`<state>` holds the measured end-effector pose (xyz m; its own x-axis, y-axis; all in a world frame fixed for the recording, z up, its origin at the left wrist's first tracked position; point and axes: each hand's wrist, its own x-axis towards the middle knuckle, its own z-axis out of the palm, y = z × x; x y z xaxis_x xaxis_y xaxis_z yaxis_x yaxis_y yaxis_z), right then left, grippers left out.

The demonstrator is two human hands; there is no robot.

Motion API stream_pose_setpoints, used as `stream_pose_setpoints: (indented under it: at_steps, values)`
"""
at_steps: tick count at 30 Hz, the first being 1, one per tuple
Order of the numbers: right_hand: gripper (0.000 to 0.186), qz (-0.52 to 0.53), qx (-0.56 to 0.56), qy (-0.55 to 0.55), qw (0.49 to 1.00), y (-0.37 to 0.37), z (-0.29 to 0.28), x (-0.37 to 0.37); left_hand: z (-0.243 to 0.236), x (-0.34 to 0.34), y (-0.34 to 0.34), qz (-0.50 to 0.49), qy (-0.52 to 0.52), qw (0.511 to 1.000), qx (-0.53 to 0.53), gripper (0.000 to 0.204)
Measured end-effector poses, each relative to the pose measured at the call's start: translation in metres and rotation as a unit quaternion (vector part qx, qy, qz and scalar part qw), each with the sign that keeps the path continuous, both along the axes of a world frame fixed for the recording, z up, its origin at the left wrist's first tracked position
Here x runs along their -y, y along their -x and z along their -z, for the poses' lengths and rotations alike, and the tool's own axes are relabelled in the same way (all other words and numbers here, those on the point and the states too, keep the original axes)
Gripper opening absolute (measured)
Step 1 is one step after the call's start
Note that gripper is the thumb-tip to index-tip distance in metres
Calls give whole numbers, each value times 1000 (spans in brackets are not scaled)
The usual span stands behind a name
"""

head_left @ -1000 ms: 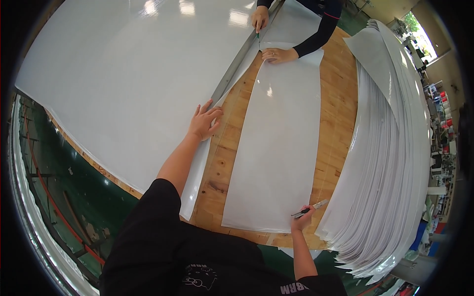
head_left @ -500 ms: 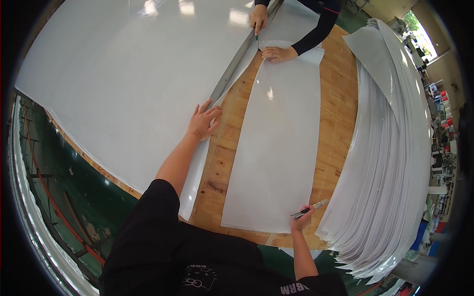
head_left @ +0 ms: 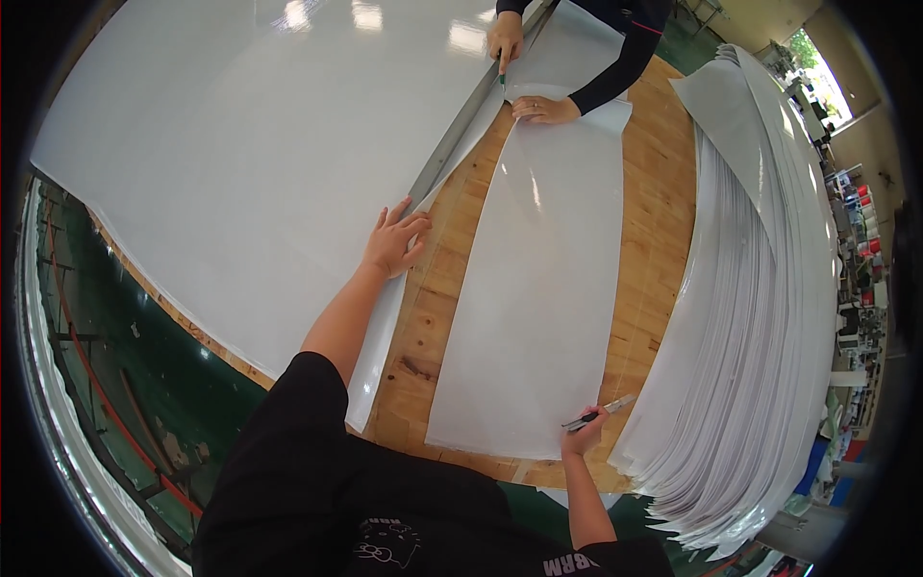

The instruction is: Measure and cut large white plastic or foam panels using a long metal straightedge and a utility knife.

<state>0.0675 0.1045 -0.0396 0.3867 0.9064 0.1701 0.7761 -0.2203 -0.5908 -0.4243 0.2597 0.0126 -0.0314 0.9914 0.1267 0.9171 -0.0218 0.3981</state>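
Note:
My left hand (head_left: 392, 242) lies with fingers spread on the near end of a long grey metal straightedge (head_left: 450, 144), which rests on a large glossy white sheet (head_left: 240, 173). My right hand (head_left: 583, 436) is closed round a slim silver-and-black utility knife (head_left: 615, 405), above the near right corner of a cut white strip (head_left: 538, 288). Across the table, another person's hand (head_left: 504, 40) holds a green-handled cutter (head_left: 502, 81) against the straightedge. That person's other hand (head_left: 546, 109) presses on the strip's far end.
Bare wood of the tabletop (head_left: 423, 327) shows between the sheet and the strip. A thick stack of white sheets (head_left: 745, 288) droops over the right side. Green floor (head_left: 144, 327) and a metal rack (head_left: 87, 375) lie off the left edge.
My right hand has shifted slightly toward me with the knife, and the strip's near edge has slid a little the same way. My left hand stays on the straightedge.

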Motion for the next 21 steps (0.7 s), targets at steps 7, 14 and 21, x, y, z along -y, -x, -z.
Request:
stream_pose_setpoints:
  at_steps: [7,14,21]
  values:
    - [19,-16,-11,-4,1000,-6,4,1,-2,-2,-2,1,8,1000,2,27]
    - [20,-4,-1,-9,1000,-4,0,0,-2,-2,-1,3,4,1000,2,27]
    - [20,-1,-5,4,1000,-3,-3,-1,-2,-2,-4,-1,3,1000,10,27]
